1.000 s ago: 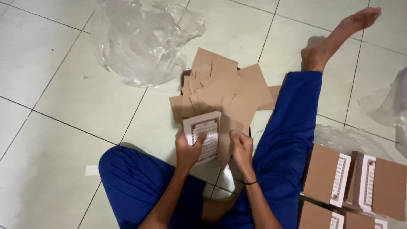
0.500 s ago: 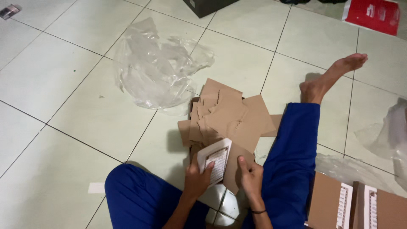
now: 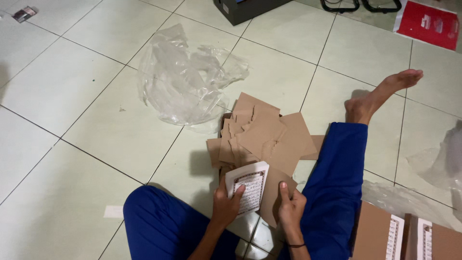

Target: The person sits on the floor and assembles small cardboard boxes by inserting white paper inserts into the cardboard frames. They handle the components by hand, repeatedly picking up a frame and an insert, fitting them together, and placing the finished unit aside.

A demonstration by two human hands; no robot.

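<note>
I sit on a tiled floor in blue trousers. My left hand [image 3: 226, 204] grips the lower left edge of a small white book [image 3: 248, 185] with a decorated printed cover. My right hand [image 3: 289, 207] holds a brown cardboard sleeve [image 3: 274, 190] that wraps the book's right side, thumb pressed on the cardboard. The book sticks out of the sleeve toward the left. Just beyond my hands lies a pile of flat brown cardboard pieces [image 3: 264, 132].
Crumpled clear plastic wrap [image 3: 183, 82] lies past the pile at the left. Boxed books in cardboard sleeves [image 3: 399, 236] sit at the lower right beside more plastic [image 3: 442, 163]. A dark box [image 3: 245, 9] and a red packet [image 3: 428, 21] are at the far edge.
The view has tilted up, showing more of the far floor. My hands have kept hold of the book and sleeve, and the book now sits further out of the cardboard.
</note>
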